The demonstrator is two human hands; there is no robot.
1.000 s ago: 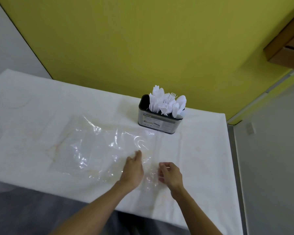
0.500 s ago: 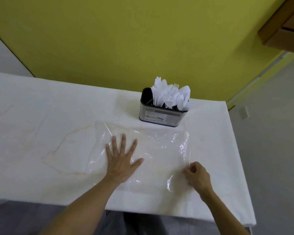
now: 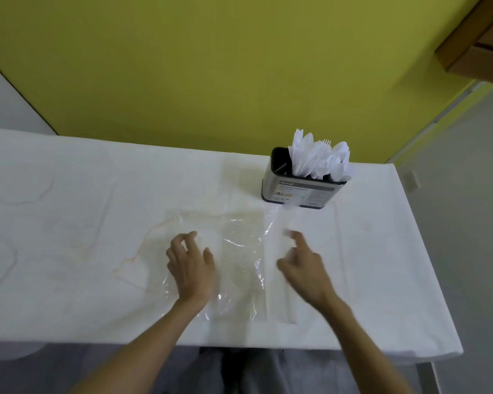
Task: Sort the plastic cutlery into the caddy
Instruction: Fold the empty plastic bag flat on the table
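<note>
A metal caddy [image 3: 299,190] stands at the back right of the table, and white plastic cutlery [image 3: 319,160] stands upright in its compartments. An empty clear plastic bag [image 3: 239,245] lies flat on the tablecloth in front of it. My left hand [image 3: 191,265] rests on the bag's left part with its fingers loosely bent. Over the bag's right part is my right hand [image 3: 305,268], motion-blurred, fingers relaxed and pointing away from me. Neither hand holds any cutlery.
A stained white cloth covers the table [image 3: 83,223]. Behind it is a yellow wall [image 3: 211,66], and the table's right edge [image 3: 427,265] drops to a grey floor. A wooden cabinet corner [image 3: 478,46] juts in at the upper right.
My left hand went from flat and spread on the bag to loosely bent. My right hand let go of the bag's right edge and moved inward. The bag looks narrower and flatter.
</note>
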